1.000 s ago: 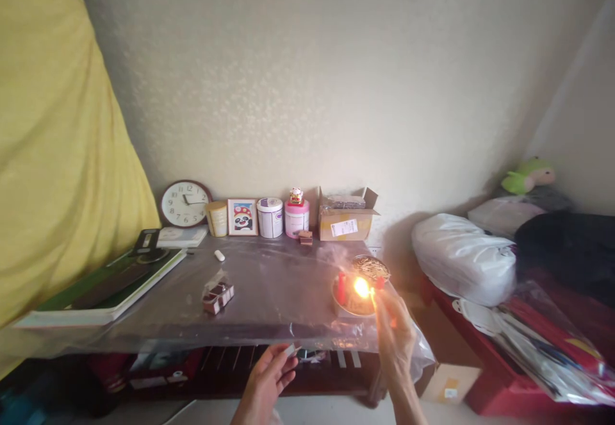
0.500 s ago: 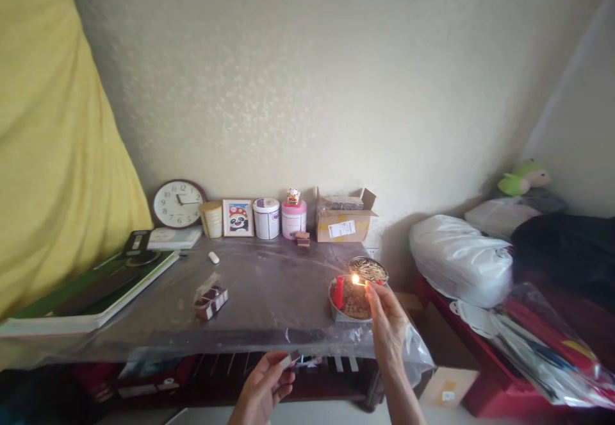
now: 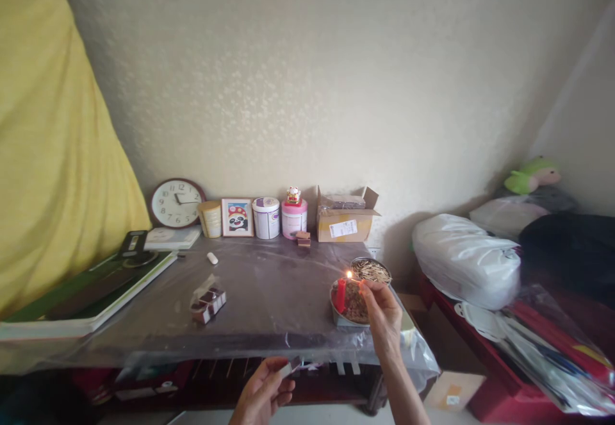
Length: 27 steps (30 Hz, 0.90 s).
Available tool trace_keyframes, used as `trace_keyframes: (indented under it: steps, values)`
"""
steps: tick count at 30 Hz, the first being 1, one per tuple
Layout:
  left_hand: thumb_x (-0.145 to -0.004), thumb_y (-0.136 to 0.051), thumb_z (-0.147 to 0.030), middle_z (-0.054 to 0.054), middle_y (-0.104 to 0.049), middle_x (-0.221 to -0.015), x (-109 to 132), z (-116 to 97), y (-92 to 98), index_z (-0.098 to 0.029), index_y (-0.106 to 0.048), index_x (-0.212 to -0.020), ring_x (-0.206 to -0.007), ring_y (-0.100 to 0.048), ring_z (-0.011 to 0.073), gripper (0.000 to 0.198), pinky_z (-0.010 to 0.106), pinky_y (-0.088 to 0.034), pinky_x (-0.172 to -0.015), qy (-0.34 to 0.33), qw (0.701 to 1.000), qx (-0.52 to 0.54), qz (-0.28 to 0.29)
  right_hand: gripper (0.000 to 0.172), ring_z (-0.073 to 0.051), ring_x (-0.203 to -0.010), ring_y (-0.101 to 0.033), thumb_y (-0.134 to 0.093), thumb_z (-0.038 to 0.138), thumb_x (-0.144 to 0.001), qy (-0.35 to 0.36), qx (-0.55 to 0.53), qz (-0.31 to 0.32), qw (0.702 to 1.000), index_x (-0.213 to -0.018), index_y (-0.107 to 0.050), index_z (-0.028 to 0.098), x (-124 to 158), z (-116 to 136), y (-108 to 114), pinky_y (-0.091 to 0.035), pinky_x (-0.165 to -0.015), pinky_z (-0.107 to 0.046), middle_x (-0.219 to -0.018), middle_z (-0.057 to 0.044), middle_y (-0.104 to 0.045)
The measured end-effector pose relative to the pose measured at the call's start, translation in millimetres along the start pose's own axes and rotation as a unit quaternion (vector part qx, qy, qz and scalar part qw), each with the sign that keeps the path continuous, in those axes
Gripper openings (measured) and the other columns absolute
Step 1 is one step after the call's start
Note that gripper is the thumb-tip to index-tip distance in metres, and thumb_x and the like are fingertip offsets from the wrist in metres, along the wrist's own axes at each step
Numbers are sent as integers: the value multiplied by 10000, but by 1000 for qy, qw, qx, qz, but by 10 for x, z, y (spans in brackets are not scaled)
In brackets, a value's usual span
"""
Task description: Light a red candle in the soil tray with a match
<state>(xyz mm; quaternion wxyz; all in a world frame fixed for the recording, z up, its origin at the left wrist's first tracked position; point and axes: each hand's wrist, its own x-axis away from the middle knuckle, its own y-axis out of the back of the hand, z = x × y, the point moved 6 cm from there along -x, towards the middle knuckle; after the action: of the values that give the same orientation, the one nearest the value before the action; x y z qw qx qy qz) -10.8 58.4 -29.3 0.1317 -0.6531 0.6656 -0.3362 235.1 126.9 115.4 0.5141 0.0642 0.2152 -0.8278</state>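
My right hand (image 3: 384, 319) pinches a lit match (image 3: 355, 279), its flame close to the top of a red candle (image 3: 341, 297). Whether the wick burns, I cannot tell. The candle stands upright in brown grainy filling inside a round tin (image 3: 342, 320), partly hidden by my right hand. Low in front of the table edge, my left hand (image 3: 268, 388) grips a small matchbox (image 3: 290, 367) between thumb and fingers. Behind the candle tin is another round tin with many thin sticks (image 3: 371, 270), which look like matches.
A plastic-wrapped pack of small boxes (image 3: 209, 304) lies on the plastic-covered table (image 3: 269, 290). Along the wall stand a clock (image 3: 177, 204), a panda picture (image 3: 237, 218), canisters (image 3: 266, 218) and an open carton (image 3: 343, 225). White bags (image 3: 466, 258) lie at right.
My right hand has shifted the burning match slightly left and up, bringing the flame nearer the candle top. My left hand still holds the matchbox; the view has moved slightly.
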Motion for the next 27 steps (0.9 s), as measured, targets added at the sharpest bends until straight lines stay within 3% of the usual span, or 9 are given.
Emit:
trace_keyframes:
  steps: [5,9,20,27]
  values:
    - [-500,-834,-435,45,-724,-779,-19,12,34,-201,-675,-814,-708,-644,180,423,292,-470,-675,4,1000,-1,-10,311,-177,-693,-630,-728,449,-664,9,32,8,999,-782,-648,172,-20,-67,13,-515,-645,-287,-783,-41,-688]
    - [-509,-836,-418,57,-727,-777,-48,25,49,-194,-674,-820,-723,-648,185,416,294,-469,-689,20,1000,-3,13,323,-170,-672,-617,-718,465,-665,13,50,5,999,-772,-655,166,-28,-109,16,-504,-619,-274,-749,-37,-674]
    - [-499,-834,-433,45,-721,-740,-25,31,56,-195,-672,-813,-691,-654,186,426,290,-475,-657,2,1000,6,-13,306,-170,-667,-630,-734,430,-662,1,30,6,1000,-790,-662,162,-57,-265,2,-514,-609,-276,-766,-45,-687]
    - [-538,-820,-426,30,-715,-737,-34,38,64,-209,-675,-819,-698,-656,166,383,271,-482,-662,3,1000,10,3,296,-168,-659,-629,-740,417,-662,-6,26,3,1000,-807,-664,170,-60,-294,-4,-519,-606,-279,-756,-35,-685]
